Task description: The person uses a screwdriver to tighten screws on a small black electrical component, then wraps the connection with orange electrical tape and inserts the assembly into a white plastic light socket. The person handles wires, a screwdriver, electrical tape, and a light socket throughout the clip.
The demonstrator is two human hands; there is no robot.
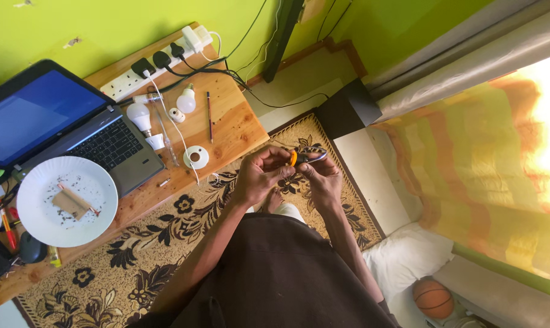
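Item: small orange-and-dark metal hand tool, held above the patterned rug, off the wooden counter. Our left hand and right hand had each grip clamped on it, close together for fine work.

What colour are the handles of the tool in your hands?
Orange, with dark metal beyond; the tool shows in the head view.

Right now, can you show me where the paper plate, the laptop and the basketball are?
paper plate (96,222), head view, on its bare white rim at lower right.
laptop (35,115), head view, on the blue screen.
basketball (433,299), head view, on the orange ball's middle.
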